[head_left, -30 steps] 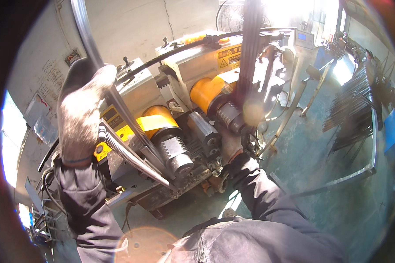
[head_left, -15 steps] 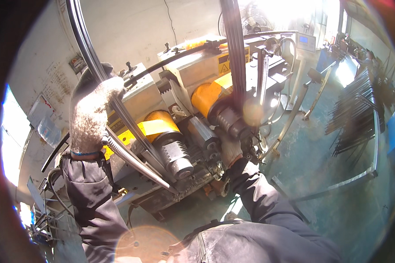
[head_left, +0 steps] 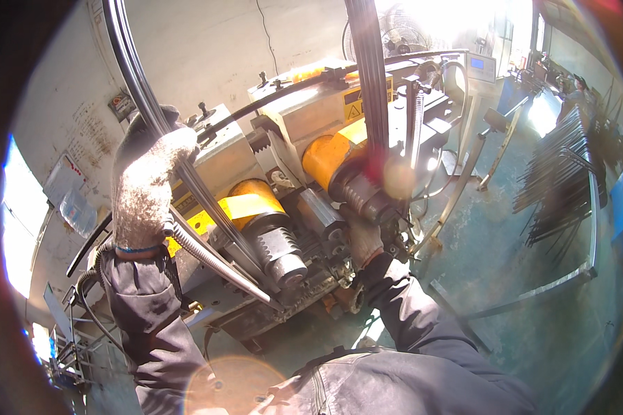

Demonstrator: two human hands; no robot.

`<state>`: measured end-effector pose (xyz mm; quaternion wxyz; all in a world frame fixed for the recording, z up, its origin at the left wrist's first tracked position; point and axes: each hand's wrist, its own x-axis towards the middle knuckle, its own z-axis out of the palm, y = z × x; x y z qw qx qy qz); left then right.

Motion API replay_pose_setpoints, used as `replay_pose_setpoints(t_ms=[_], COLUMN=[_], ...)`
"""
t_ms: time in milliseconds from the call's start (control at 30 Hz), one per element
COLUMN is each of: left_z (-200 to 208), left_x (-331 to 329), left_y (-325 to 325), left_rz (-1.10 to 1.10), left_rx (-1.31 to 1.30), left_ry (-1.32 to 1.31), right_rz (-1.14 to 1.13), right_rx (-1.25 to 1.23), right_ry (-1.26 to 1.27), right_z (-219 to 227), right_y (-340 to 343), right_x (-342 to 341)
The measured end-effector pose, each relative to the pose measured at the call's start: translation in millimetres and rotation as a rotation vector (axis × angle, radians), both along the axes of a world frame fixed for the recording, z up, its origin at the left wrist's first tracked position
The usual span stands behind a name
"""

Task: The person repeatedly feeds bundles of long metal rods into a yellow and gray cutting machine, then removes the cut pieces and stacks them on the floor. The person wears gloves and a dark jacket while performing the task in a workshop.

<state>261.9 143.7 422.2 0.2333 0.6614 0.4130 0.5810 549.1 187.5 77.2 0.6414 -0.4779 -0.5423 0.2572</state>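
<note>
My left hand [head_left: 145, 176], in a pale, dirty work glove, is closed round a bundle of long dark metal bars [head_left: 127, 52]. The bars slant from the upper left down to the machine's left ridged black die [head_left: 275, 245]. My right hand [head_left: 364, 242], also gloved, reaches in below the right ridged black die [head_left: 361, 194]; its fingers are hidden there. Another upright stretch of dark bars [head_left: 368, 76] comes down onto that right die. Yellow cylinders [head_left: 325, 158] sit behind both dies. A grey block [head_left: 320, 213] lies between them.
A ribbed metal hose [head_left: 218, 261] crosses the machine's left front. At the back right stands a control box [head_left: 479, 66] with a small lit screen, near a fan [head_left: 403, 40]. Many thin dark bars [head_left: 564, 173] are stacked on a metal frame [head_left: 533, 299] at the right.
</note>
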Motion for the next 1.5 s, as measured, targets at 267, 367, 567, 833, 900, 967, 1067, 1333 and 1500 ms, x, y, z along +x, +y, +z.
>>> replay_pose_setpoints(t_ms=[267,367,567,833,900,967,1067,1333,1500], left_z=[8.4,17.9,54.5,35.5,32.0,32.2,34.7,33.4,32.6], left_x=[0.8,6.8,21.5,10.4,4.1,-1.4,-5.7,-9.0,-10.0], left_y=[-6.0,-8.4,-8.9,-3.4,-6.6,-12.3,-18.1,-16.3,-17.6], left_rz=[0.041,0.034,0.204,0.201,0.132,0.139,0.123,0.373,0.261], left_rx=[-0.070,-0.079,-0.011,-0.172,-0.184,-0.182,-0.236,-0.181,-0.192], left_ry=[0.052,0.101,0.102,-0.080,-0.062,0.066,0.098,0.297,0.205], right_rz=[0.037,0.078,0.140,0.068,0.091,0.155,0.165,0.188,0.190], right_rx=[-0.045,-0.106,-0.250,-0.107,-0.038,-0.089,-0.218,-0.187,-0.170], right_ry=[-0.198,-0.024,0.424,0.027,0.128,0.455,0.692,0.646,0.411], right_z=[-2.7,2.5,11.9,-19.7,-32.2,-42.3,-48.2,-38.1,-52.9], right_y=[-3.1,-3.1,-1.0,3.4,9.7,13.6,15.6,8.9,17.1], right_x=[7.5,4.9,-1.8,5.2,2.9,-0.5,-4.4,-3.2,2.9])
